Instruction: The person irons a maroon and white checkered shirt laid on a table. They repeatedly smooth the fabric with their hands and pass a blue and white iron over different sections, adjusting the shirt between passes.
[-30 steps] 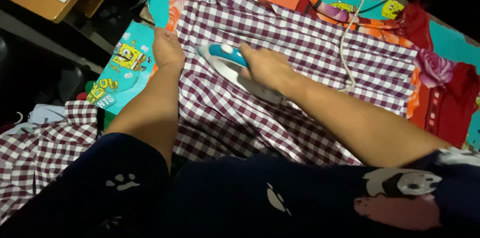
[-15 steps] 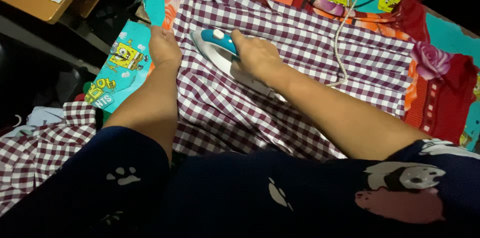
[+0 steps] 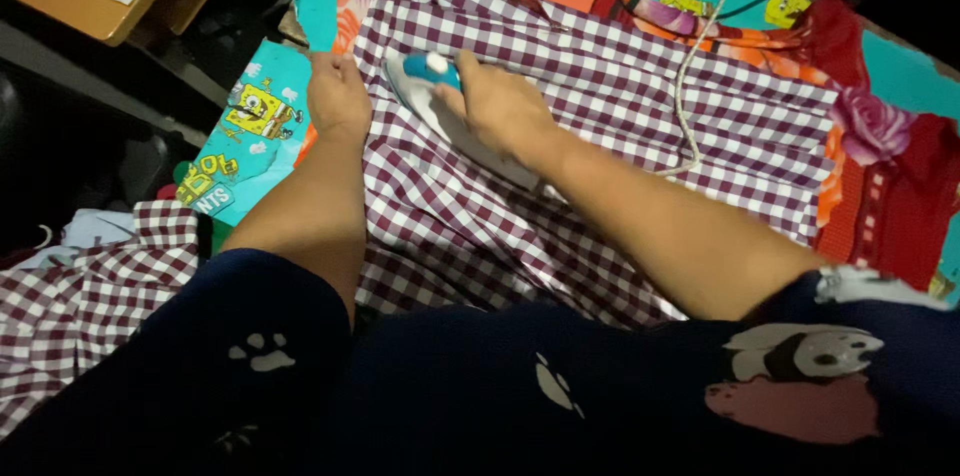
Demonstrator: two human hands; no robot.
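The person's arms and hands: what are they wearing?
Both forearms are bare, with no gloves, rings or watch visible on the left hand or right hand. Short dark navy sleeves cover the upper arms, printed with white paw marks and a panda cartoon.

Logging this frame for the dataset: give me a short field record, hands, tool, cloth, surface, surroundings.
right hand: grips the handle of the iron, blue and white, sole down on the cloth
left hand: flat on the checked garment's left edge
checked garment: maroon and white, spread out
cord: pale, runs across the garment to the top of the frame
cover: teal cartoon print, under the garment
second checked cloth: lower left
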